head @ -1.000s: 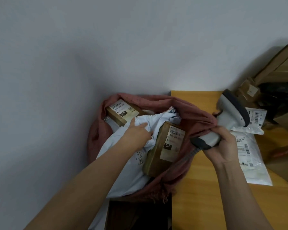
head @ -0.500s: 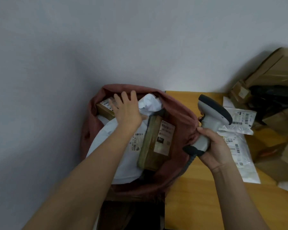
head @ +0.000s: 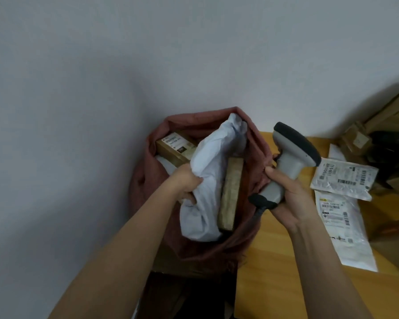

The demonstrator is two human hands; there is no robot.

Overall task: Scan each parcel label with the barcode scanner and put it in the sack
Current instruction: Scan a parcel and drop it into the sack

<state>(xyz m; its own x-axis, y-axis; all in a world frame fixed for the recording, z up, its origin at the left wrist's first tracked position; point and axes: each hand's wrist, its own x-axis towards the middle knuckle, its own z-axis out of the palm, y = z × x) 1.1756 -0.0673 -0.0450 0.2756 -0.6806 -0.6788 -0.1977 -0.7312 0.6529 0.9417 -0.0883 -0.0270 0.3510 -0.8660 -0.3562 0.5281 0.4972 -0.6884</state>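
A dusty-red cloth sack (head: 152, 189) stands open against the wall, left of the wooden table (head: 274, 261). Inside it my left hand (head: 187, 180) grips a crumpled white poly mailer (head: 205, 203). A brown box (head: 230, 194) stands on edge beside the mailer, and another labelled brown box (head: 175, 146) lies at the sack's back. My right hand (head: 286, 199) holds the grey barcode scanner (head: 290, 157) by its handle, just right of the sack's rim, head pointing up and right.
Two clear plastic parcels with barcode labels lie on the table, one (head: 346, 178) overlapping the other (head: 341, 226). Brown cardboard boxes (head: 396, 116) and dark items pile up at the far right. A dark box (head: 189, 295) sits under the sack.
My left hand went from lying flat on the parcels to gripping the white mailer and pushing it upright in the sack. The brown box beside it tipped onto its edge. The scanner barely moved.
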